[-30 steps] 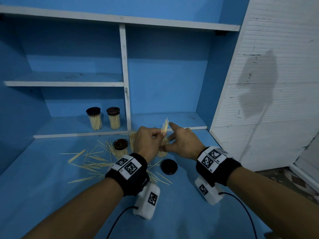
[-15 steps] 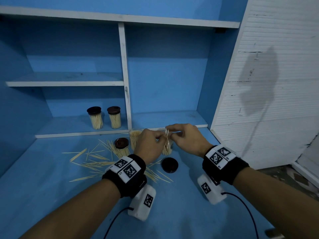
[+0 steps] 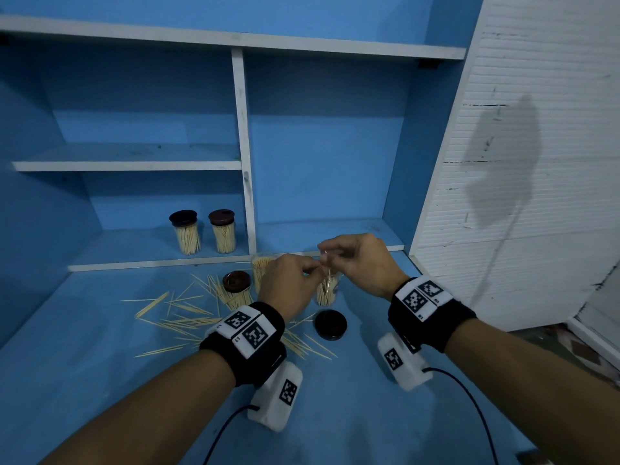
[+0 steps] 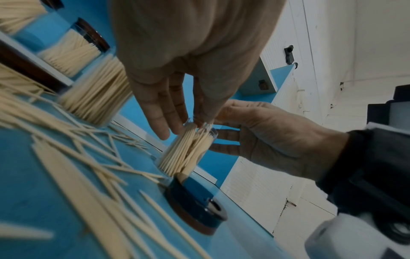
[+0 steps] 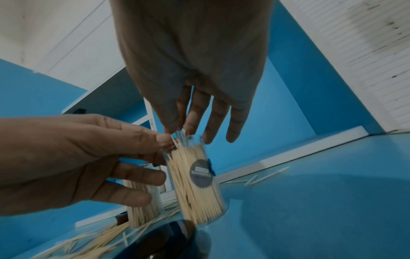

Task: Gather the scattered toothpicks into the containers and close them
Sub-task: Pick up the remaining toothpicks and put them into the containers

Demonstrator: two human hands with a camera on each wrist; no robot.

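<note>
**Op:** Toothpicks [image 3: 188, 318] lie scattered on the blue worktop [image 3: 84, 380], mostly left of my hands, a few near the loose lid [image 3: 330, 325]. More stand packed in the open container [image 5: 197, 185], upright on the worktop between my hands, just far of that lid.

**Eng:** Hands?

**Op:** Left hand [image 3: 288, 285] and right hand [image 3: 360, 261] meet above the container's mouth. Right thumb and forefinger pinch a small bunch of picks [image 3: 327, 270], tips pointing down into the container. Left fingers [image 5: 164, 140] pinch the same bunch at the rim from the left side; its other fingers are spread loosely beside the container wall. Right hand's remaining fingers [image 5: 235, 122] hang straight, clear of the rim.

**Eng:** Other containers?

**Op:** A second open container [image 3: 262, 268], full, just left of my left hand, partly hidden behind it. A capped container [image 3: 237, 286] stands among the scattered picks left of that. Two more capped ones [image 3: 204, 231] sit side by side on the lower shelf [image 3: 134, 253], far left, well apart from the hands.

**Eng:** Label on the one you're filling?

**Op:** Round grey sticker [image 5: 200, 173] on its side in the right wrist view; text too blurred to read.
</note>
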